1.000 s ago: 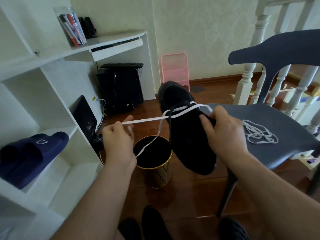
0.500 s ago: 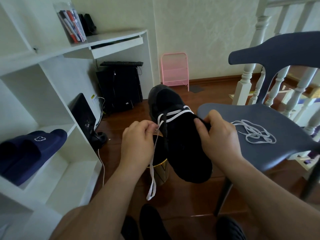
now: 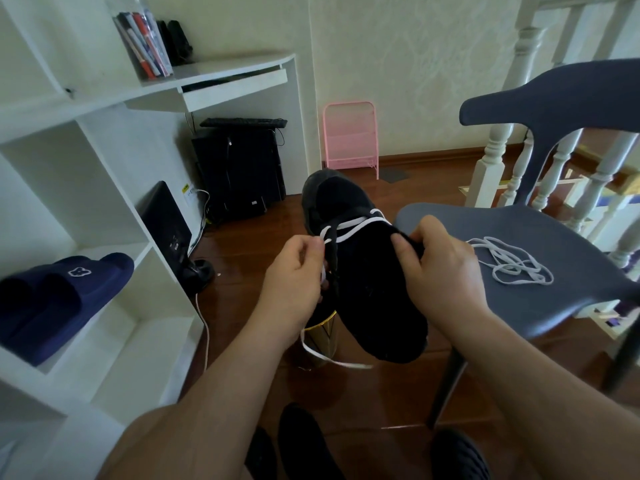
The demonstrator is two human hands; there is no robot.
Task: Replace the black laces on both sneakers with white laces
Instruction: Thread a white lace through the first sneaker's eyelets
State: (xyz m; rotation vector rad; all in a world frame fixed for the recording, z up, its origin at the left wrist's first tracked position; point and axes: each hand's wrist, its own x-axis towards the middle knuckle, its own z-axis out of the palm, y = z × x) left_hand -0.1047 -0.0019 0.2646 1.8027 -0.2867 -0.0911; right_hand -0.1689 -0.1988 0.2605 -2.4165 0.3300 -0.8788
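A black sneaker [image 3: 367, 278] hangs in mid-air in front of me, toe pointing away. My right hand [image 3: 440, 268] grips its right side near the tongue. A white lace [image 3: 356, 226] crosses the lowest eyelets near the toe. My left hand [image 3: 294, 268] pinches that lace at the sneaker's left eyelets, and the loose end trails down below my wrist. A second white lace [image 3: 512, 263] lies in a loose heap on the grey chair seat [image 3: 568, 299]. Another black shoe [image 3: 304, 441] lies on the floor at the bottom edge.
A gold-rimmed bin [image 3: 320, 336] stands on the wooden floor under the sneaker. White shelving [image 3: 104, 209] on the left holds navy slippers [image 3: 59, 299]. A pink rack [image 3: 351, 138] leans on the far wall. White stair balusters [image 3: 498, 140] stand behind the chair.
My left hand had the lace pulled out taut to the left; it has come back to the sneaker's left eyelets, and the slack lace end now dangles below.
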